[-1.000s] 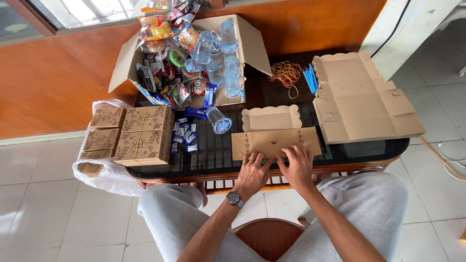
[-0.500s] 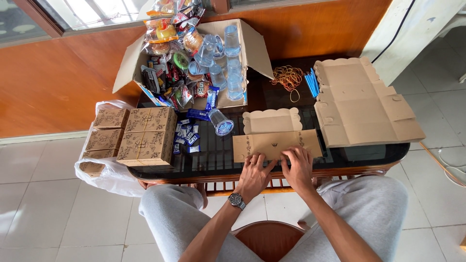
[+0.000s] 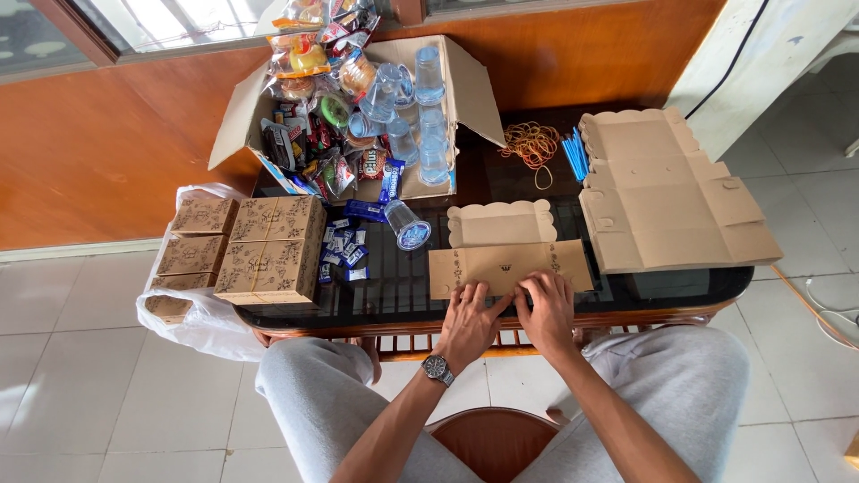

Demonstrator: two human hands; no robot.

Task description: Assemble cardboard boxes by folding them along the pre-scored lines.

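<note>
A flat brown cardboard box blank (image 3: 506, 250) with scalloped flaps lies on the dark glass table (image 3: 394, 300) in front of me. My left hand (image 3: 470, 320), with a wristwatch on its wrist, presses on the blank's near edge. Right beside it, my right hand (image 3: 548, 309) presses the same edge with spread fingers. Both hands fold the near flap down against the table.
A stack of unfolded box blanks (image 3: 667, 192) lies at the right. Folded brown boxes (image 3: 268, 249) stand at the left, over a white plastic bag (image 3: 201, 317). An open carton (image 3: 465, 85) of snacks and water cups sits behind. Rubber bands (image 3: 530, 141) and blue straws (image 3: 574, 154) lie nearby.
Both hands stay on the blank's near edge; the fingers have shifted slightly along it. The view has tilted a little.
</note>
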